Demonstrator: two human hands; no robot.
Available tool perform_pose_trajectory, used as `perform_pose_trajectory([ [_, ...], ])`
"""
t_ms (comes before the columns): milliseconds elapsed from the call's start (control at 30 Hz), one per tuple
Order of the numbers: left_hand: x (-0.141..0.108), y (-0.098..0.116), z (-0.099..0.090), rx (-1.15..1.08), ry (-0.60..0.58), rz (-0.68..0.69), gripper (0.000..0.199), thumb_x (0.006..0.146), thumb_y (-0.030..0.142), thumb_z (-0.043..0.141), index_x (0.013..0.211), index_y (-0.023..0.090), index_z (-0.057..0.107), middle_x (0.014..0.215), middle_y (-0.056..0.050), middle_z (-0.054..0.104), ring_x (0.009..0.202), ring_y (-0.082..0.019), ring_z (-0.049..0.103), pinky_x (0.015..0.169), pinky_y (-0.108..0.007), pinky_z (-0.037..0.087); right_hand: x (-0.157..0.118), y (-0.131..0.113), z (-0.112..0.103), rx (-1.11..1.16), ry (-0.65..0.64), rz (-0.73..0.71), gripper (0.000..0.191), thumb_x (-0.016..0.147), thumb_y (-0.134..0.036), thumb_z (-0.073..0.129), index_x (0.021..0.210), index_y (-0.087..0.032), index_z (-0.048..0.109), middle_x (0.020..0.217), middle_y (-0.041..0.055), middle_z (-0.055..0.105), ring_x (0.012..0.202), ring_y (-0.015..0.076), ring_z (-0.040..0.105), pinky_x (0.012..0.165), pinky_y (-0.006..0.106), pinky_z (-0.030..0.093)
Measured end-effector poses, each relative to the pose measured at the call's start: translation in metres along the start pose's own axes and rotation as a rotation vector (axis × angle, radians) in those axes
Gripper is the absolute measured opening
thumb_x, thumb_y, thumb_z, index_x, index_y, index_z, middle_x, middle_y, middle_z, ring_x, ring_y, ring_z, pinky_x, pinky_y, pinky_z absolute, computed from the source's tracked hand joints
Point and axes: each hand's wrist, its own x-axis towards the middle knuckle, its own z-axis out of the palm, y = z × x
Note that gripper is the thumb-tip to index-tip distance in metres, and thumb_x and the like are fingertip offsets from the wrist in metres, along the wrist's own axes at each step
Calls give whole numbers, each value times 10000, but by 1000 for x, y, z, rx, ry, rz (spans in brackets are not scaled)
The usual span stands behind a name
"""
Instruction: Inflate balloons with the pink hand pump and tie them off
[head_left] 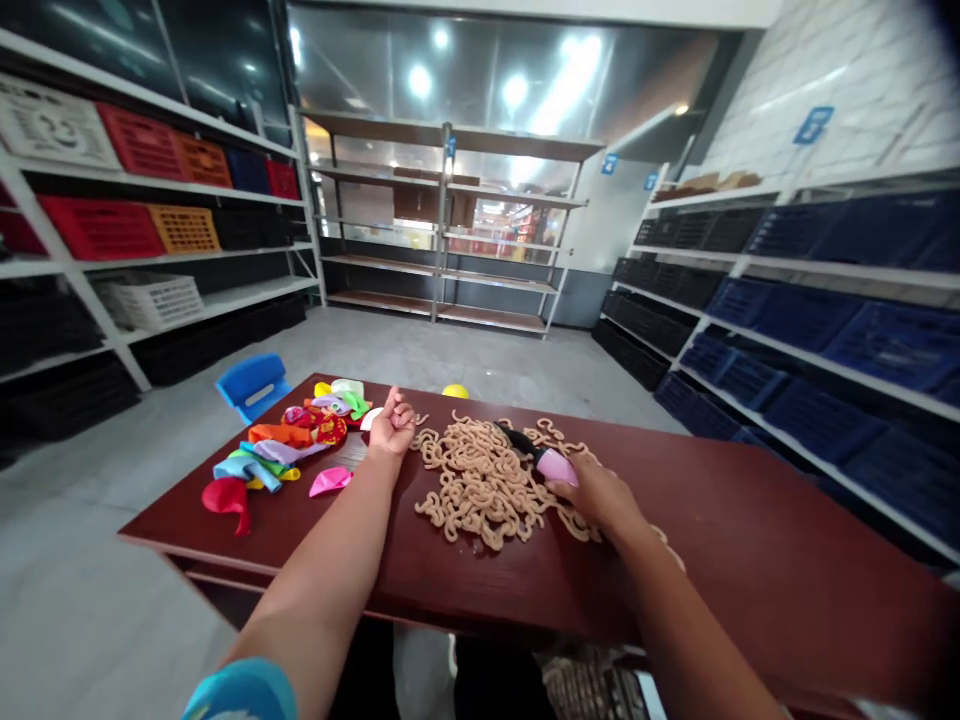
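Observation:
My right hand (pixel 600 490) is closed round the pink end of a pink-and-black tool (pixel 556 467). The tool's black part (pixel 517 437) lies over the far right side of a heap of beige curly pieces (pixel 480 475); its tip is partly hidden among them. Left of the heap, my left hand (pixel 394 425) is raised over the table with its fingers curled; whatever they may hold is hidden. A white rounded thing (pixel 370 419) shows beside it, partly covered by the hand. Limp, balloon-like coloured pieces (pixel 281 450) lie further left, with a pink one (pixel 330 481) nearer my left forearm.
The dark red table (pixel 750 520) stretches out to the right. A blue chair (pixel 253 385) stands past its left corner, and a yellow round thing (pixel 455 391) shows beyond the far edge. Shelves with crates (pixel 135 228) line both sides; a metal rack (pixel 442 230) stands ahead.

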Motion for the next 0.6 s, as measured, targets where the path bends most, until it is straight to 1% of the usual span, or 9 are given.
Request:
perform_pose_trajectory([
  [67, 3, 0, -1, -74, -16, -12, 220, 862, 53, 353, 936, 160, 531, 678, 1, 504, 460, -21, 411, 389, -116, 309, 3, -13, -9, 12, 47, -34, 416, 719, -463, 553, 1057, -222, 538, 1007, 110, 611, 868, 267, 584, 632, 331, 408],
  [133, 6, 0, -2, -131, -22, -15, 221, 851, 41, 367, 946, 149, 535, 700, -12, 527, 508, -31, 460, 429, -124, 355, 5, -31, -17, 52, 92, -141, 427, 737, -461, 536, 1093, -227, 520, 1023, 98, 604, 905, 253, 571, 691, 334, 419],
  [200, 9, 1, -2, -173, -17, -6, 233, 850, 38, 365, 953, 151, 540, 718, -17, 544, 547, -39, 497, 471, -133, 394, 6, -51, -20, 101, 88, -298, 463, 741, -443, 544, 1150, -234, 489, 1061, 86, 589, 955, 236, 550, 778, 334, 413],
  [267, 10, 1, -1, -199, -3, -3, 254, 851, 32, 355, 955, 159, 548, 738, -18, 561, 580, -44, 526, 510, -141, 423, 5, -69, -19, 124, 60, -379, 483, 734, -437, 560, 1170, -244, 478, 1076, 77, 579, 972, 231, 537, 808, 331, 406],
  [400, 9, -1, 1, -209, 11, -32, 270, 842, 26, 366, 964, 167, 560, 786, -27, 589, 642, -62, 566, 586, -173, 472, 5, -95, -14, 114, 11, -399, 479, 742, -446, 561, 1171, -250, 481, 1069, 75, 566, 976, 223, 524, 802, 317, 396],
  [500, 7, -2, 4, -195, 0, -53, 278, 830, 15, 382, 982, 165, 561, 802, -34, 598, 652, -71, 574, 607, -194, 487, 7, -105, -15, 88, -6, -393, 464, 766, -448, 539, 1174, -236, 480, 1079, 82, 553, 993, 220, 508, 818, 313, 373],
  [600, 6, -3, 7, -185, 6, -44, 294, 818, -6, 382, 989, 155, 559, 805, -37, 601, 663, -76, 580, 608, -197, 489, 8, -112, -17, 63, -22, -363, 442, 775, -424, 536, 1170, -231, 486, 1086, 91, 551, 1003, 226, 496, 833, 318, 353],
])
